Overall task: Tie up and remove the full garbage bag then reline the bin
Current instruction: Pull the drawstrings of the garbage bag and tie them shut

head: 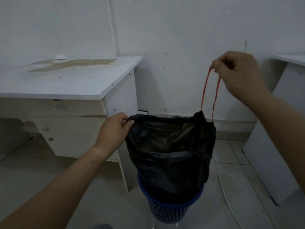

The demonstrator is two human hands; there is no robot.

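The black garbage bag (171, 151) sits at lower centre of the frame, its lower part inside the blue mesh bin (170, 207) and its upper part drawn up above the bin's rim. The bag's mouth gapes open, with the dark interior visible.

A red drawstring (208, 95) rises as a long double loop from the bag's right hem to the upper right of the frame. The right hand (237, 71) holds the top of that loop, fingers curled closed around it, with both strands hanging taut below the knuckles.

The left hand (113, 129), at mid-left of the frame, pinches the bag's left hem between thumb and curled fingers. Whether it also has hold of a drawstring there cannot be told.

A white desk (69, 80) with a stained, peeling top occupies the upper left, just beside the bin. Part of a second white unit (280, 113) stands at the right edge. A white cable (222, 184) trails over the tiled floor (115, 204) to the right of the bin. A white wall (181, 27) fills the background.
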